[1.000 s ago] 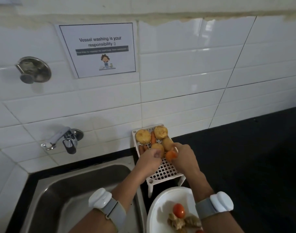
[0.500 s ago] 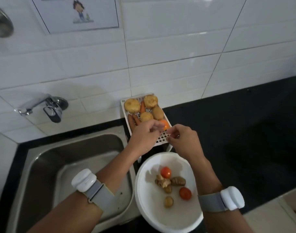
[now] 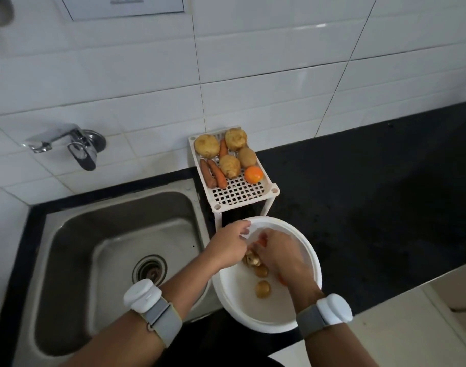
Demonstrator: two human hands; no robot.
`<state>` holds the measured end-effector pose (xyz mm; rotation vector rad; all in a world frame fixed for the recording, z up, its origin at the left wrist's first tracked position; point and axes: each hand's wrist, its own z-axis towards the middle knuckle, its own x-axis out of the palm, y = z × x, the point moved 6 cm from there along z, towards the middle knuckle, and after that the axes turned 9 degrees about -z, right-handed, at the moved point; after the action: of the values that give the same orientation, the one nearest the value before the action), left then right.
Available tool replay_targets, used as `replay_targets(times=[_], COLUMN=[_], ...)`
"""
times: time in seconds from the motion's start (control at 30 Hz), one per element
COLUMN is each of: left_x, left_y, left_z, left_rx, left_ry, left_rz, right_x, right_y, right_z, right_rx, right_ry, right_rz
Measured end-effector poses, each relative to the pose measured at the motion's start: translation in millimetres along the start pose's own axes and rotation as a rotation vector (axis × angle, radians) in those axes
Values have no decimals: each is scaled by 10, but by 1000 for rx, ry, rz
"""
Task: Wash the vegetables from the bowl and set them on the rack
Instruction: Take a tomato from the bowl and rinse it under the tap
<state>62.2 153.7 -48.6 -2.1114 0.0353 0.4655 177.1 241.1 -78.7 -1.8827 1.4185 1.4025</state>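
The white bowl (image 3: pixel 312 263) stands on the black counter, just right of the sink. In it lie ginger pieces (image 3: pixel 251 260) and small brown round vegetables (image 3: pixel 262 288). My right hand (image 3: pixel 280 256) reaches down into the bowl, fingers curled around a red tomato (image 3: pixel 262 241). My left hand (image 3: pixel 226 245) hovers at the bowl's far-left rim with fingers curled; whether it grips the rim is unclear. Behind the bowl the white slotted rack (image 3: pixel 238 193) carries potatoes (image 3: pixel 207 145), carrots (image 3: pixel 216 174) and an orange tomato (image 3: pixel 253 175).
A steel sink (image 3: pixel 75 260) with its drain (image 3: pixel 149 270) lies on the left, under a wall tap (image 3: pixel 67 144). Black counter (image 3: pixel 372 207) stretches right of the rack and bowl. White tiles form the back wall. Both wrists wear white bands.
Both hands dropped back from the rack to the bowl, leaving the orange tomato on the rack. The right hand went down into the bowl. The view tilted down toward the sink.
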Motion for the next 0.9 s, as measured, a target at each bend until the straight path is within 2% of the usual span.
replay_targets(times=[0.17, 0.3, 0.43, 0.5, 0.67, 0.73, 0.8, 0.9], left_x=[-79, -242, -418, -554, -1036, -1336, -1632, -1919], left_y=[35, 70, 74, 63, 155, 291, 442, 586], left_z=[-64, -106, -172, -229, -399, -481, -579, -710], left_rx=[48, 127, 220, 268, 272, 246, 227, 218], left_ry=[-17, -82, -10, -8, -105, -207, -287, -302], left_rz=[-50, -109, -249, -329, -470, -521, -588, -691], right_x=[-67, -290, -476, -498, -517, -527, -533, -581], right_y=[-29, 77, 431, 653, 1212, 1485, 1801, 2264], right_z=[-62, -193, -365, -417, -335, -252, -185, -117], right_rx=[20, 45, -5, -34, -106, -140, -212, -373], right_ry=[-41, -99, -64, -43, -145, -214, -267, -345], right_rz=[106, 408, 720, 793, 580, 478, 438, 381])
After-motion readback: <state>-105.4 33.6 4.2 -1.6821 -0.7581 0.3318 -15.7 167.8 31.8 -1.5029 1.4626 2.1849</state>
